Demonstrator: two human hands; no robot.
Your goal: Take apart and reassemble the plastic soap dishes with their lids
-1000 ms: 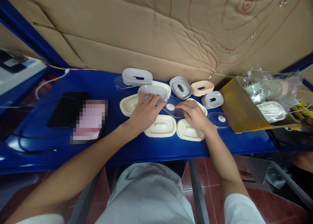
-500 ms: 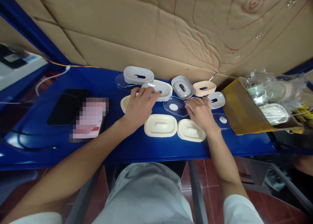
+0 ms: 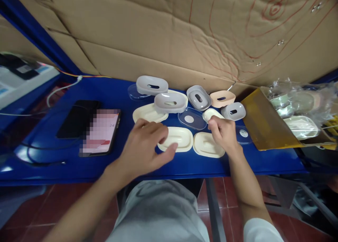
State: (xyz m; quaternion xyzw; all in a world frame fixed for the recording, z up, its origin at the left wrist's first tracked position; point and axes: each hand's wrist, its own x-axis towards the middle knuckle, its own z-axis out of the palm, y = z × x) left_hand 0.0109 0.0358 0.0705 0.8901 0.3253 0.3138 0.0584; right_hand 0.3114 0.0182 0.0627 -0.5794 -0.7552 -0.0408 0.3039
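My right hand [image 3: 224, 130] is closed on the near end of a small cream oval plastic piece [image 3: 210, 114], whose underside is hidden. My left hand [image 3: 148, 143] hovers palm down with nothing in it, its fingers bent and the thumb apart. Beyond it, a grey oval dish with a slot [image 3: 170, 103] rests partly over a cream oval tray [image 3: 148, 114]. Two more cream trays lie near the front: one tray [image 3: 179, 139] by my left thumb, another tray [image 3: 207, 144] below my right hand. Between the rows is a clear oval lid [image 3: 191, 118] with a white round sticker.
Several slotted dishes stand behind, among them a grey dish [image 3: 199, 97] and a peach dish [image 3: 222, 99]. To the right, an open cardboard box [image 3: 253, 122] holds wrapped pieces. A phone [image 3: 109, 129] and a black flat object [image 3: 76, 119] lie left. Cardboard [image 3: 148, 34] walls the back.
My left hand has let go of the grey slotted dish and drawn back toward me. My right hand has moved slightly nearer, and the cream piece now shows at its fingers.
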